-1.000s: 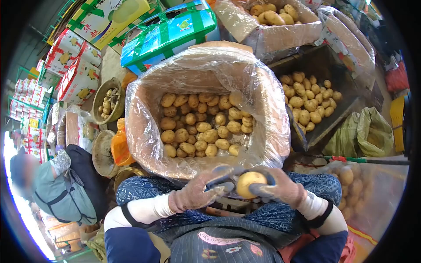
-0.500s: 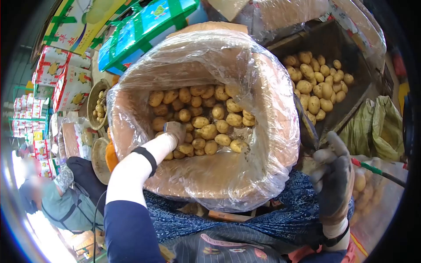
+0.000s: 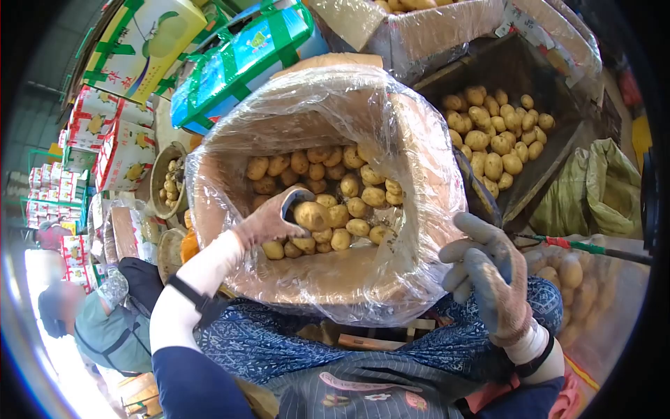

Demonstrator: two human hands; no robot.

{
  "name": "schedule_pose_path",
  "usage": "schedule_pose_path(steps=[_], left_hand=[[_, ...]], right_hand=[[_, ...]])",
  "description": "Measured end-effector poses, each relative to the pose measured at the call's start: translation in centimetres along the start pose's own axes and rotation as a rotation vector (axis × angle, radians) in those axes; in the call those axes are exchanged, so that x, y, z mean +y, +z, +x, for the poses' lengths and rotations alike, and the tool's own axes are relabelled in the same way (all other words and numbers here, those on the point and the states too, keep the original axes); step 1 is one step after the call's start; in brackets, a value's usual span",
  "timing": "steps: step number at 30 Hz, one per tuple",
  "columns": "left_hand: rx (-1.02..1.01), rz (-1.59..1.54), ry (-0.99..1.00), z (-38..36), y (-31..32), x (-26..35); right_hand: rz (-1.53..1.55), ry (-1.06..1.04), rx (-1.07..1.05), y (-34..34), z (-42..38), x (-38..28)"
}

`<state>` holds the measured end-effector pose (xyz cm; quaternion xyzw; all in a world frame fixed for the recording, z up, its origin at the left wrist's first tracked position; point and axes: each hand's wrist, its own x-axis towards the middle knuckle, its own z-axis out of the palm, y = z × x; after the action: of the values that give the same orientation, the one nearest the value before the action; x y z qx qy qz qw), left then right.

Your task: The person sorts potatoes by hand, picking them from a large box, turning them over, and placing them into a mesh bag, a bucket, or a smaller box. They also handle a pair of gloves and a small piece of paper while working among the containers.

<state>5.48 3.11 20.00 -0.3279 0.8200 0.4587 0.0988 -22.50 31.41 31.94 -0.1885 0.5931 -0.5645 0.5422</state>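
A cardboard box lined with clear plastic (image 3: 335, 279) stands before me, with potatoes (image 3: 340, 239) covering its bottom. Inside it, my gloved left hand (image 3: 273, 218) grips a large potato (image 3: 312, 216) above the others, thumb and fingers around it. My right hand (image 3: 487, 269), in a grey-palmed glove, is raised just outside the box's right side. Its fingers are spread and somewhat curled, with nothing between them.
A dark bin (image 3: 548, 157) of potatoes sits at the upper right, beside a green sack (image 3: 590, 192). Bagged potatoes (image 3: 572, 279) lie at the right. Cartons (image 3: 125, 155) and a round basket (image 3: 159, 183) are at the left. A co-worker (image 3: 105, 328) is at the lower left.
My left hand has risen from the pile with a large potato in its grasp. My right hand has moved up and left, toward the box, fingers spread. The camera view has shifted slightly.
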Motion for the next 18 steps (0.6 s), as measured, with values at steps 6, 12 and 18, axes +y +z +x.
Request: schedule_pose_path(steps=[6, 12, 18], left_hand=[[0.046, -0.534, 0.304, -6.7, 3.6, 8.1], [0.124, -0.489, 0.304, -9.5, 7.8, 12.4], [0.231, -0.204, 0.421, -9.0, 8.4, 14.6]], right_hand=[[-0.025, -0.009, -0.181, 2.0, 0.5, 3.3], [-0.689, -0.695, -0.26, 4.5, 1.1, 7.0], [-0.686, -0.613, -0.38, 4.4, 1.1, 6.8]])
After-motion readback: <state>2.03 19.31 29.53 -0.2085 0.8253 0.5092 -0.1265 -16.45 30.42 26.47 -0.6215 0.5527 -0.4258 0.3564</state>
